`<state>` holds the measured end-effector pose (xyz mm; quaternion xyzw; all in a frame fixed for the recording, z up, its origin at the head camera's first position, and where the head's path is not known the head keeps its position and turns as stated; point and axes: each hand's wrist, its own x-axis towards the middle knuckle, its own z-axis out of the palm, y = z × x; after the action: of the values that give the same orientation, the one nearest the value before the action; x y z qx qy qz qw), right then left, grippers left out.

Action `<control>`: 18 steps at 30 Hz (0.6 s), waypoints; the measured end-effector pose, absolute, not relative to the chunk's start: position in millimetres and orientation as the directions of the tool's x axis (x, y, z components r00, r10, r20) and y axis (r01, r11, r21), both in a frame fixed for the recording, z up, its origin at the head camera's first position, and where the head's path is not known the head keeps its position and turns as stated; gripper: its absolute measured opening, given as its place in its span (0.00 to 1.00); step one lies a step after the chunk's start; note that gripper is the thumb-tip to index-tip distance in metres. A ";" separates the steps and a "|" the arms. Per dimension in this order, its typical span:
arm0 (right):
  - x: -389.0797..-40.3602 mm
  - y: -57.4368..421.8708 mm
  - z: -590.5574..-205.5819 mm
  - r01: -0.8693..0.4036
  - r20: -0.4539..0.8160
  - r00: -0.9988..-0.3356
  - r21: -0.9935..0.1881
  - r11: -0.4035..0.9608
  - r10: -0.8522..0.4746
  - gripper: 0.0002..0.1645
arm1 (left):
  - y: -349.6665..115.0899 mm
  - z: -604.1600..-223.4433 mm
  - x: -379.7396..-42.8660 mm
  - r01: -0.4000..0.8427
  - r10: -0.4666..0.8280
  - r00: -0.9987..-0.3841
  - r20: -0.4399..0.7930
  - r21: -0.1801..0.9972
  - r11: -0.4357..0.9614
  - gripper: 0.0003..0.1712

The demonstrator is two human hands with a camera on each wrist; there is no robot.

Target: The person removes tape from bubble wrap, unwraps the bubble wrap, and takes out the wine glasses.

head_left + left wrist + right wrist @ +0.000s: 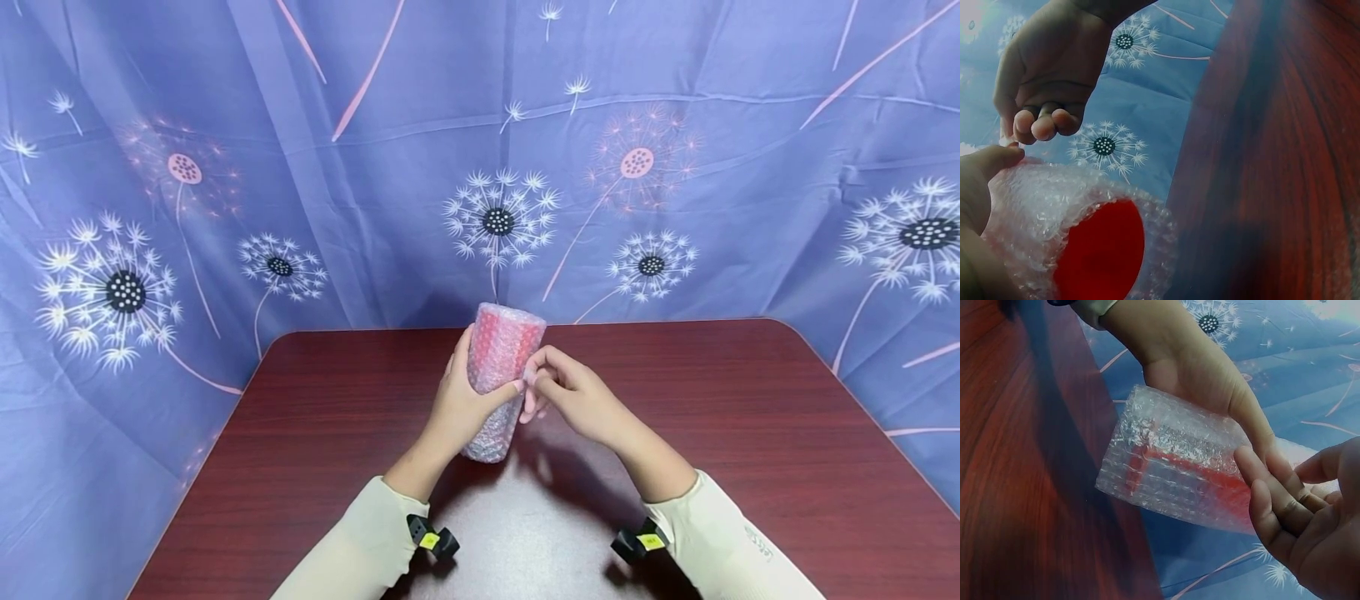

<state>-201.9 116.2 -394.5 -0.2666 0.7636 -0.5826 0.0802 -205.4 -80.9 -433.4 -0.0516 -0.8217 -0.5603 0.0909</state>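
Note:
A red object (pixel 1107 253) with a rounded, flat end is rolled inside clear bubble wrap (pixel 497 429). The bundle stands slightly tilted over the table, in the middle of the head view. My left hand (pixel 459 408) grips it from the left side, thumb across the front and fingers behind, mostly hidden. At its right edge, thumb and index finger of my right hand (pixel 577 398) pinch the edge of the wrap, right by the left thumb tip. The other right fingers (pixel 1285 509) curl loosely beside the bundle. In the right wrist view, the wrap's lower end (pixel 1125 450) extends past the red object.
A dark red wooden table (pixel 337 417) lies under both hands, with a shiny light patch at the front. Behind it hangs a blue-purple cloth (pixel 405 208) with a dandelion print. Small black cameras (pixel 442 543) sit on both wrists, over pale sleeves.

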 end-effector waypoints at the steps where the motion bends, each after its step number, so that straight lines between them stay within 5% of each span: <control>1: -202.0 116.4 -394.3 -0.314 0.191 -0.843 -0.934 0.171 -0.503 0.07 | -81.1 -433.6 -205.5 0.188 -0.003 -0.979 0.202 0.916 0.354 0.63; 18: -202.5 118.3 -392.1 -0.299 0.206 -0.826 -0.949 0.097 -0.524 0.07 | -82.5 -434.0 -204.1 0.187 0.165 -0.973 0.160 0.969 0.164 0.58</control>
<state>-202.5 118.3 -392.1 -0.2799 0.7349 -0.6109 0.0922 -204.1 -82.5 -434.0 -0.1151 -0.7628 -0.6362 0.0086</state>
